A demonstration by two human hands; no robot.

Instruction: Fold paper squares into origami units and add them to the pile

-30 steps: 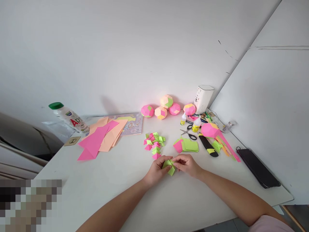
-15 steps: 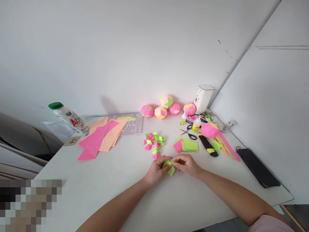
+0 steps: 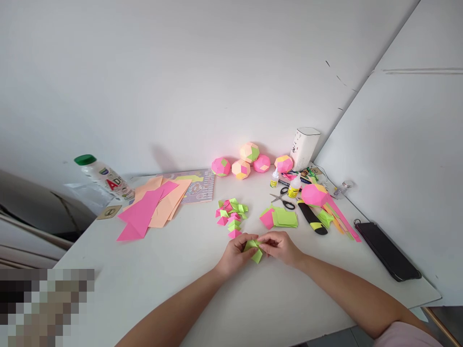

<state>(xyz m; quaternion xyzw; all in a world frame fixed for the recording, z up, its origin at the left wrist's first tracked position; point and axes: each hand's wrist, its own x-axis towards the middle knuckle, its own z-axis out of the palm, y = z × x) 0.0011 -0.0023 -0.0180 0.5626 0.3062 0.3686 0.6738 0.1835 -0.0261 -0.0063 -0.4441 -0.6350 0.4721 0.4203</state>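
A folded piece of green paper (image 3: 256, 256) is between my two hands, low over the front middle of the table. My left hand (image 3: 237, 253) pinches its left side with thumb and fingers. On its right edge my right hand (image 3: 280, 246) is closed, thumb against fingertips; part of the paper is hidden by the fingers. Just beyond my left hand lies a cluster of small folded pink and green paper pieces (image 3: 232, 212). Past my right hand is a stack of green paper squares (image 3: 287, 218) with a pink square (image 3: 267, 219) beside it.
Several paper balls (image 3: 240, 169) sit along the wall. Scissors (image 3: 284, 198), a glue bottle (image 3: 294, 187) and a utility knife (image 3: 311, 217) lie at right, near a black case (image 3: 387, 250). On the left are paper sheets (image 3: 144, 212), a notebook (image 3: 202, 185) and a plastic bottle (image 3: 104, 178).
Almost nothing differs. Both hands keep hold of the green paper in the same place, and the view has shifted very slightly.
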